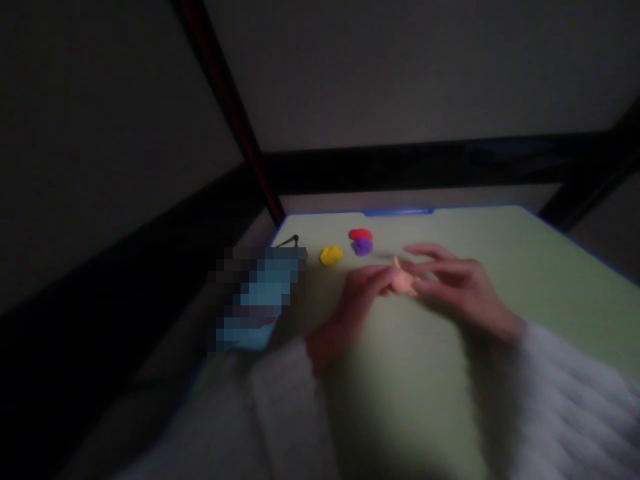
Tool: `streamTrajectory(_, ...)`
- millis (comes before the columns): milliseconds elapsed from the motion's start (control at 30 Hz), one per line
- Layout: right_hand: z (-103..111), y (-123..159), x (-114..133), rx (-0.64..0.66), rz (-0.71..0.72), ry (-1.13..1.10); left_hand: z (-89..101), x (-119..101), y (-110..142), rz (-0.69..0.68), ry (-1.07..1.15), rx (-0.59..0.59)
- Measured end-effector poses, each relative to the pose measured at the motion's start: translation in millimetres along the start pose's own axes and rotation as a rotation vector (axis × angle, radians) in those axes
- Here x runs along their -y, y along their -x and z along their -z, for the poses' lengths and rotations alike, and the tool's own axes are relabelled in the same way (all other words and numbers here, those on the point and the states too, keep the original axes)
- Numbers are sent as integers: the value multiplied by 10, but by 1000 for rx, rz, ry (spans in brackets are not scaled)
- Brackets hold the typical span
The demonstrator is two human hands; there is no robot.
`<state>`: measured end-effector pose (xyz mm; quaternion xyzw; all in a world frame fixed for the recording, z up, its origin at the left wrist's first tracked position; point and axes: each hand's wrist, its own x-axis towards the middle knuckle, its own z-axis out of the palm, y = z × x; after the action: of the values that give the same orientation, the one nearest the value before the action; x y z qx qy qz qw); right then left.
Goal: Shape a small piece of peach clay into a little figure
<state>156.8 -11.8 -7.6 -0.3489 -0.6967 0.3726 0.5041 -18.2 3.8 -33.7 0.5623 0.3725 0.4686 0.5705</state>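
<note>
A small lump of peach-pink modelling clay [403, 281] with a few thin points sticking out is held above the table. My left hand [357, 293] grips it from the left, thumb and fingers closed on it. On its other side, my right hand [463, 287] pinches the clay's right edge between thumb and forefinger, while its other fingers reach out past it. Beyond my hands lie a yellow clay lump [331, 255], a purple lump [363, 247] and a flat red lump [361, 234]. The purple piece touches or overlaps the red one. Blur hides the clay's finer shape.
The pale green tabletop [400, 387] has a blue rim and a blue strip [397, 213] at its far edge. A pixelated light-blue object [265, 293] lies along the left edge, with a thin dark piece [287, 241] behind it. The surroundings are dark.
</note>
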Motion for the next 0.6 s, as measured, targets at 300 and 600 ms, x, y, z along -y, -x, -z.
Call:
streamTrajectory(300,-41,50,15,-82,267,277,-21,-22,29,-25,12,63)
streamTrajectory(600,-40,33,-35,-59,196,158,-29,6,28,-20,30,63)
